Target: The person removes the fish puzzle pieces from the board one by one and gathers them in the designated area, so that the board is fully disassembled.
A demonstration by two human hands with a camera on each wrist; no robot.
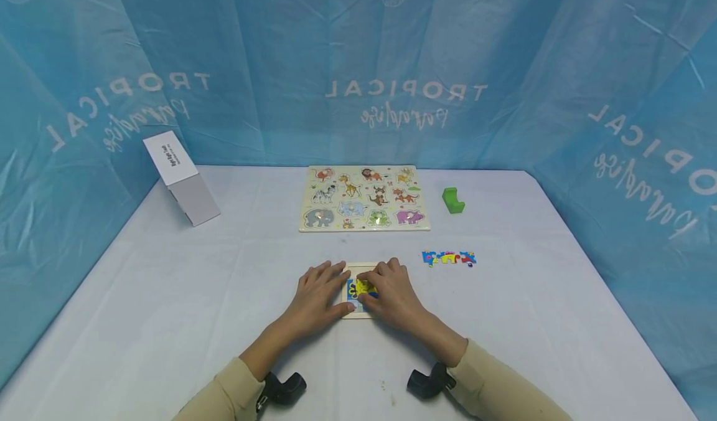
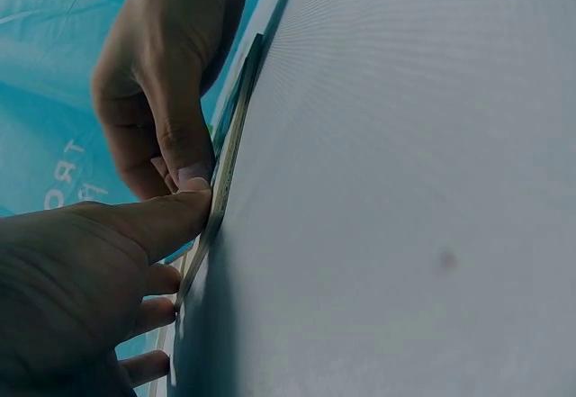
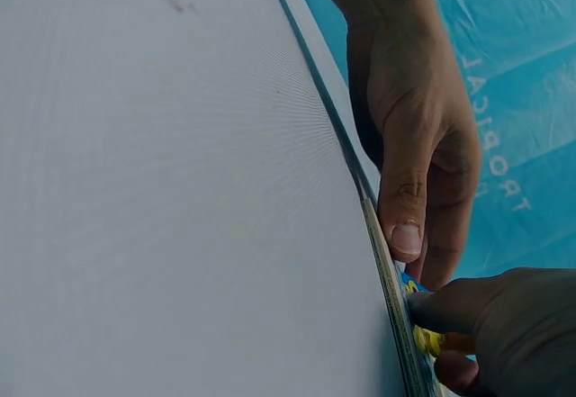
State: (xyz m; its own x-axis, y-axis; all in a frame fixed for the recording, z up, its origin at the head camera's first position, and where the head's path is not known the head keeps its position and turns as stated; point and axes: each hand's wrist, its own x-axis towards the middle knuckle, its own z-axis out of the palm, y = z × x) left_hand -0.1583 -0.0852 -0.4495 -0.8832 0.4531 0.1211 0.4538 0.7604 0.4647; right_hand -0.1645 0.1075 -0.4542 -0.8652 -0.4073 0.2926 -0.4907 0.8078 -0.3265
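A small wooden jigsaw tray (image 1: 358, 265) lies on the white table in front of me, with blue and yellow pieces inside its pale frame. My left hand (image 1: 316, 296) rests along the tray's left side, fingers spread and thumb (image 1: 343, 309) near the lower edge. Over the right part of the tray, my right hand (image 1: 394, 296) has curled fingers and pinches a yellow puzzle piece (image 1: 365, 286) between thumb and forefinger. The right wrist view shows that yellow piece (image 3: 428, 341) low at the tray's surface. My right palm and fingers hide the tray's right side.
Three joined-looking colourful puzzle pieces (image 1: 449, 258) lie right of the tray. Behind it is a large animal peg board (image 1: 364, 223), with a green block (image 1: 452, 202) to its right. A white box (image 1: 193, 197) stands at the back left. Blue curtains (image 1: 358, 128) enclose the table.
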